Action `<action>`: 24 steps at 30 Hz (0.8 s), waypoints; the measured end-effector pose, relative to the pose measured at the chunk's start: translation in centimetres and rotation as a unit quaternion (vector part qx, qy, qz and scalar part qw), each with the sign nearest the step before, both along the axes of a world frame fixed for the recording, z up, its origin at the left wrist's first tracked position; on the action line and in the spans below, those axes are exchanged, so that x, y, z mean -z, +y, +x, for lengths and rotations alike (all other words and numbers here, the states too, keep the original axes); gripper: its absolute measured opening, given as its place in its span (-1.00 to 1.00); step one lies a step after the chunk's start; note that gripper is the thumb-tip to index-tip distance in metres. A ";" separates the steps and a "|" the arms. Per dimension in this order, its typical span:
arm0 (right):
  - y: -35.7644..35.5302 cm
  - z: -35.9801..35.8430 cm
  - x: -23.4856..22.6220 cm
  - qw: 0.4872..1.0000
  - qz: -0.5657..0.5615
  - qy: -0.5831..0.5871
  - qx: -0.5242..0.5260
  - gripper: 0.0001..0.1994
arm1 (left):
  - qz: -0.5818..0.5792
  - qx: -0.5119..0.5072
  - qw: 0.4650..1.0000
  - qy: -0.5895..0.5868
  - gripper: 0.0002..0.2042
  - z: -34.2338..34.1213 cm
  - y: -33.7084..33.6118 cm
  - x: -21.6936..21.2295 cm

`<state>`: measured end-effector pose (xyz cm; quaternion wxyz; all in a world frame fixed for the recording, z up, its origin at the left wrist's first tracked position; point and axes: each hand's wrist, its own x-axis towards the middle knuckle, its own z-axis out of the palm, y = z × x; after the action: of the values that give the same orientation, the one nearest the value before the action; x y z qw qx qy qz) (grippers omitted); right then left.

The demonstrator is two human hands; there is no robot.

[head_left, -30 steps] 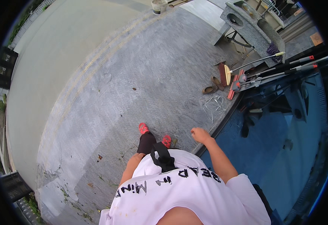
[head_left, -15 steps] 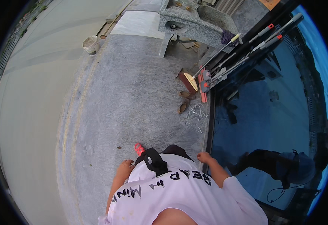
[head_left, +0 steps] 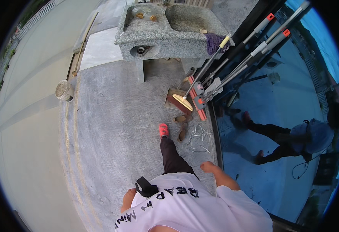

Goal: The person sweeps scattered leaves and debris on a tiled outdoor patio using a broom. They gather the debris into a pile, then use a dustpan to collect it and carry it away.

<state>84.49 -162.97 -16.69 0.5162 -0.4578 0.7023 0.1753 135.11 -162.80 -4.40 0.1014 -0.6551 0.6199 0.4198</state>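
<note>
Left grip (head_left: 128, 198) beside the waist, right grip (head_left: 208, 167) farther forward.

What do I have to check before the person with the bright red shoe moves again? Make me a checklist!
1. Bare right hand free: ok, nothing shows in it.
2. Bare left hand free: cannot tell, its palm is out of sight.
3. Space beside the bright red shoe clear: not ok, a pair of brown shoes lies close on its right.
4. Thin, loose white strips out of the way: not ok, they lie tangled on the grey floor.
5. Long-handled broom with a cream head steady: cannot tell, it just stands tilted.
</note>
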 end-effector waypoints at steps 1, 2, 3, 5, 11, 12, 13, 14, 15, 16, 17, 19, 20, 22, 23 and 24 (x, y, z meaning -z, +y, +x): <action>-3.6 -2.1 2.4 0.997 -0.063 0.017 -0.039 -0.78 | 0.015 0.005 1.000 -0.005 -0.75 -1.1 -2.1 0.2; -8.1 -3.3 3.8 0.988 -0.129 0.030 -0.079 -0.78 | 0.028 0.009 0.999 -0.018 -0.75 -2.0 -4.2 -0.3; -13.3 -3.5 3.1 0.986 -0.152 0.020 -0.071 -0.78 | 0.041 0.020 0.998 -0.043 -0.75 -2.7 -6.2 -1.4; -25.0 -5.6 1.0 0.976 -0.206 0.024 -0.062 -0.78 | 0.059 0.061 0.992 -0.092 -0.76 -5.4 -11.0 -3.0; -51.6 -11.6 -6.3 0.861 -0.389 0.215 -0.248 -0.83 | 0.022 -0.114 0.991 0.070 -0.77 -9.4 -21.5 -1.6; -55.7 -12.7 -7.2 0.831 -0.407 0.247 -0.288 -0.83 | 0.007 -0.176 0.977 0.117 -0.78 -10.5 -23.0 -2.3; -58.4 -13.7 -7.7 0.782 -0.446 0.284 -0.330 -0.82 | 0.009 -0.203 0.972 0.121 -0.78 -10.9 -23.5 -2.3; -61.4 -14.9 -8.5 0.754 -0.446 0.315 -0.364 -0.81 | 0.017 -0.159 0.982 0.102 -0.77 -11.1 -24.4 -1.9; -63.9 -15.8 -9.0 0.725 -0.446 0.343 -0.397 -0.79 | 0.025 -0.117 0.990 0.080 -0.77 -11.2 -25.3 -2.0; -65.7 -17.0 -8.5 0.707 -0.445 0.359 -0.416 -0.78 | 0.045 -0.132 0.987 0.075 -0.76 -11.4 -26.1 -2.2; -67.5 -18.2 -8.2 0.688 -0.444 0.376 -0.435 -0.75 | 0.042 -0.144 0.985 0.082 -0.75 -11.5 -26.6 -2.1; -70.2 -20.3 -7.5 0.780 -0.308 0.358 -0.410 -0.74 | 0.042 -0.167 0.981 0.093 -0.74 -11.2 -27.0 -2.0; -71.1 -21.1 -6.7 0.792 -0.284 0.373 -0.391 -0.74 | 0.060 -0.163 0.983 0.065 -0.75 -11.4 -27.8 -2.6; -71.3 -24.0 -4.1 0.792 -0.253 0.402 -0.384 -0.78 | 0.073 -0.169 0.981 0.059 -0.75 -10.9 -28.3 -2.5; -70.7 -25.5 -2.2 0.781 -0.245 0.416 -0.395 -0.81 | 0.082 -0.167 0.981 0.057 -0.74 -10.5 -28.2 -2.2; -70.3 -25.6 -1.0 0.783 -0.251 0.414 -0.391 -0.83 | 0.092 -0.166 0.980 0.055 -0.74 -10.1 -28.0 -1.7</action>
<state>58.85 -233.23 -15.65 -0.0702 -0.6901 0.6284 0.3520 124.99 -190.84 -2.66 0.0561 -0.7129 0.4658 0.5212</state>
